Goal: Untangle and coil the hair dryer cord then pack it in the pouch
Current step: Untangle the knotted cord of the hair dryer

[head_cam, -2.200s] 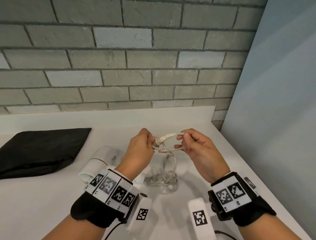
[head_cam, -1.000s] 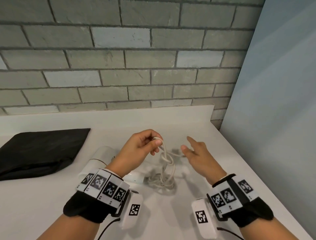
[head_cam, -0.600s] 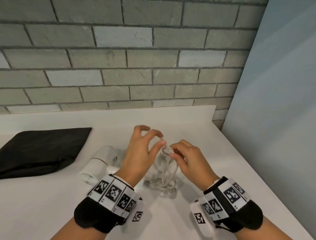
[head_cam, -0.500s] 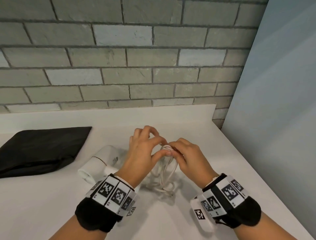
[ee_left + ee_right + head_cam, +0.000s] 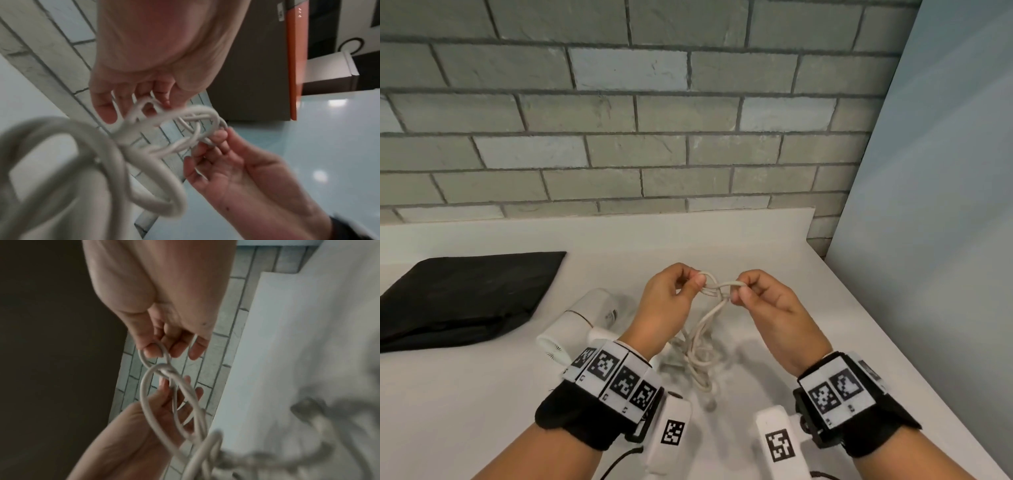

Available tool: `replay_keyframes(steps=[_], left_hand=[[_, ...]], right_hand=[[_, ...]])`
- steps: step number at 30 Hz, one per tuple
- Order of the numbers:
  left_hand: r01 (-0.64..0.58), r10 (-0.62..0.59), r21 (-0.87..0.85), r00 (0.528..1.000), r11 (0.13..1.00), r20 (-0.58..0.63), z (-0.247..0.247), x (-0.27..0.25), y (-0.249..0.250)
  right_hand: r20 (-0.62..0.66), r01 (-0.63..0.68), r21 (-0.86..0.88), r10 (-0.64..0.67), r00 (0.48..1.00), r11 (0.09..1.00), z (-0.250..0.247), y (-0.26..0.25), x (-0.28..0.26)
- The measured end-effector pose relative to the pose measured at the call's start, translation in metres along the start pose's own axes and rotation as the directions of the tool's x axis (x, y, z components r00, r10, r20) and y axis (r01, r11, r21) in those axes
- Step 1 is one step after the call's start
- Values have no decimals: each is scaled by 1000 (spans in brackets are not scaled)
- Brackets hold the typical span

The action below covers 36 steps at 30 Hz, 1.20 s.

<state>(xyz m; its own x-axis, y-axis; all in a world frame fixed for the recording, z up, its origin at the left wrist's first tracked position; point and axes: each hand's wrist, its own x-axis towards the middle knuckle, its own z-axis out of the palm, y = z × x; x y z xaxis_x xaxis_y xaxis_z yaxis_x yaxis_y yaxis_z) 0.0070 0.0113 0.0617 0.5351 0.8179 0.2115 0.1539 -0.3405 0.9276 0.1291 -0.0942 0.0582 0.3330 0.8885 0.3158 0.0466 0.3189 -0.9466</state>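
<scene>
**Mia:** Where is the cord?

**Ben:** The cord (image 5: pixel 717 291) is up in the air over the middle of the bench (image 5: pixel 482 394). It is white and it has a knot in it. The knot sits right between the two hands.

**Mia:** Who holds it?

**Ben:** Both hands do. The left hand (image 5: pixel 666 301) pinches one loop at the knot with its thumb and fingers. The right hand (image 5: pixel 770 305) pinches the other loop, just beside it. Each grip is narrow and tight on the cord.

**Mia:** What about the rest of the cord?

**Ben:** It hangs down from the knot and lies in a messy pile on the bench, near the wrists. From the left wrist camera you can see the loops (image 5: pixel 168 129) cross over each other between the fingertips (image 5: pixel 107 112).

**Mia:** And the hair dryer?

**Ben:** The hair dryer (image 5: pixel 582 322) is white too. It lies on its side on the bench, just left of the left hand. Part of it is hidden behind the wrist.

**Mia:** Where is the pouch?

**Ben:** The pouch (image 5: pixel 465 298) is black. It lies flat on the left side of the bench, close to the hair dryer. Behind the bench, on the far side, is a grey brick wall (image 5: pixel 619 120).
</scene>
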Motion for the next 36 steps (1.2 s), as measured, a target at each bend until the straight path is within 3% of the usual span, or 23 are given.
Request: replay_keyframes(steps=[2,3,6,8,9,10,12,14,16,18,20,22,24,26,27,29,30,31,33,36], left_hand=[[2,-2,19,1000,1000,-5,4,-3,0],[-8,9,33,1000,999,-15,5,-5,-1],[-53,55,84,998,995,-23,9,-8,-2],[-61,63,89,998,994,-18,11,-10,-2],[-63,66,87,998,994,-22,11,-10,-1],[-66,69,85,997,994,-31,11,-9,-1],[-57,62,72,996,996,-66,7,-6,-1],[-25,27,25,996,999,-84,0,-1,-1],[14,-18,-46,997,999,-79,-5,2,-3],[26,-30,-57,997,998,-73,-5,1,-4],[-8,7,-17,998,1000,-64,-2,-2,-4],[-72,74,38,996,997,-52,2,-6,-3],[-111,114,73,993,991,-38,3,-8,-5],[-95,96,48,995,994,-30,1,-6,-8],[-80,81,40,996,996,-27,0,-5,-9],[-71,72,55,997,996,-16,-2,-4,-11],[-81,81,58,997,995,-2,-2,-3,-11],[-99,98,59,995,993,16,-3,-3,-11],[-144,140,72,989,987,47,-3,-2,-10],[-227,221,121,973,966,62,-1,-3,-6]], right_hand=[[74,-51,-101,58,996,994,-2,-7,1],[94,-44,-246,69,993,968,-3,-10,2],[121,27,-687,78,990,726,-9,-14,3],[137,68,-842,90,986,535,-9,-17,4],[142,91,-867,66,988,490,-9,-18,5],[135,98,-860,38,990,500,-10,-19,6],[70,66,-679,-26,997,731,-14,-18,6],[14,28,-328,-24,1000,944,-18,-14,3],[14,-1,11,1,1000,1000,-23,-11,0],[15,-62,140,61,998,988,-23,-12,-1],[17,-68,-113,71,997,991,-24,-14,-1],[92,-1,-365,37,995,931,-23,-13,0],[126,77,-425,-25,992,902,-25,-11,0],[16,108,-307,-108,994,945,-33,-7,1],[-77,83,-156,-96,992,984,-38,-6,1],[-206,-8,151,39,978,989,-44,-5,4],[-238,-63,166,102,966,984,-46,-2,6],[-260,-121,73,136,956,990,-47,2,7],[-261,-163,-294,85,962,942,-48,9,7],[-46,43,-656,-97,994,753,-40,3,4]])
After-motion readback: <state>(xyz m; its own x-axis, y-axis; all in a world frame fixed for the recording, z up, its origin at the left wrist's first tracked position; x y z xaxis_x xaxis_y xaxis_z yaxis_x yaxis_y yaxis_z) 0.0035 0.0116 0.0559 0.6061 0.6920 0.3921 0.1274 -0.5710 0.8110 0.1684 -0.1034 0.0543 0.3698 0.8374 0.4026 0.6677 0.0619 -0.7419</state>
